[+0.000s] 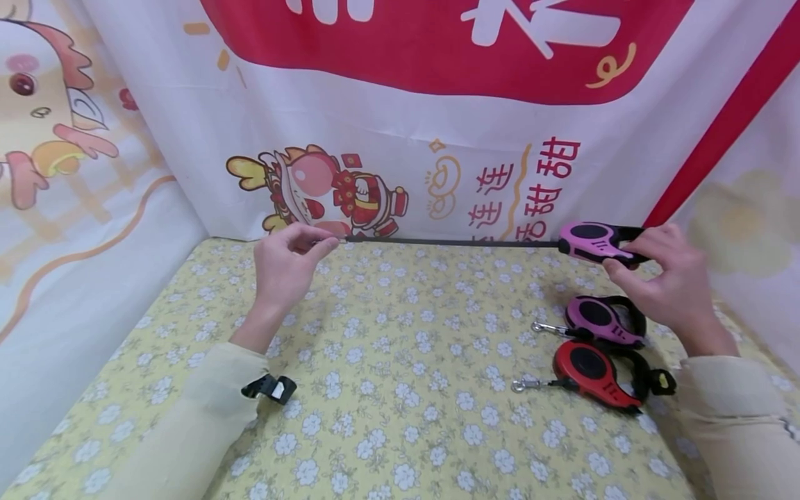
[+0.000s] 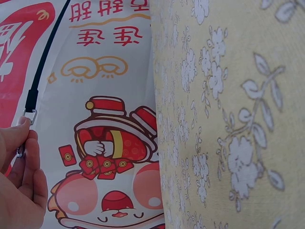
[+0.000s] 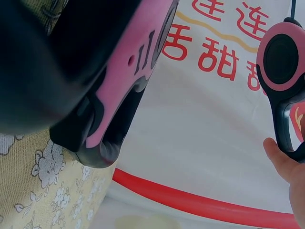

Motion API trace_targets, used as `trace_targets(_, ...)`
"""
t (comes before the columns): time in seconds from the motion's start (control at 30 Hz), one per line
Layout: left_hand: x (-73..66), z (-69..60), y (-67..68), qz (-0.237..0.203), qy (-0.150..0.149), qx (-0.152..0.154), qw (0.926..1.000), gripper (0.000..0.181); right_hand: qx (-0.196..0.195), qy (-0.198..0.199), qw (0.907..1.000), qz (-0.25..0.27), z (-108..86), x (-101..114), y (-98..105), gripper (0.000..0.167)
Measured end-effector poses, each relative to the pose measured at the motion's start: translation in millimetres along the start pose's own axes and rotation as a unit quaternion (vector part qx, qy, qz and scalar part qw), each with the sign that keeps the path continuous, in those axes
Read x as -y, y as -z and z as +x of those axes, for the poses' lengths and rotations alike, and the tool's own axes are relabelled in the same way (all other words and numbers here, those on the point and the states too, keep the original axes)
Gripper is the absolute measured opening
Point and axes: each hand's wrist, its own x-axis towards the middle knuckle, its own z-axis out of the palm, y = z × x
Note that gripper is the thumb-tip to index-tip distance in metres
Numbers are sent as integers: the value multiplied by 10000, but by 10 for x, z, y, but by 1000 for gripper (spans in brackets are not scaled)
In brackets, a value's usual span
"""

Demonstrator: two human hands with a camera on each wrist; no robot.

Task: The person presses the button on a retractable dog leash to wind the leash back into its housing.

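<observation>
Held up by my right hand (image 1: 671,281) is a pink and black retractable dog leash (image 1: 589,239), gripped by its black handle. Its black strap (image 1: 450,242) runs out straight to the left. My left hand (image 1: 284,267) pinches the metal clip (image 2: 29,116) at the strap's end between thumb and fingers. Below the right hand, a purple-pink retractable leash (image 1: 594,314) and a red one (image 1: 584,368) lie on the flowered cloth, their metal clips pointing left. In the right wrist view the near leash body (image 3: 136,52) fills the left side.
A yellow flowered cloth (image 1: 400,389) covers the table. Behind it hangs a white and red printed curtain (image 1: 412,132), close to both hands, with another printed sheet (image 1: 75,229) at the left. A black strap (image 1: 270,389) is at the left sleeve.
</observation>
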Motion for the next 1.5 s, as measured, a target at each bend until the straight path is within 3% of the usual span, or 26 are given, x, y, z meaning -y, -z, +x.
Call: trace_targets(1.5,-8,-16,-40,165,5,276,9995,27,108,-4,9999,-52,21,57,8,24)
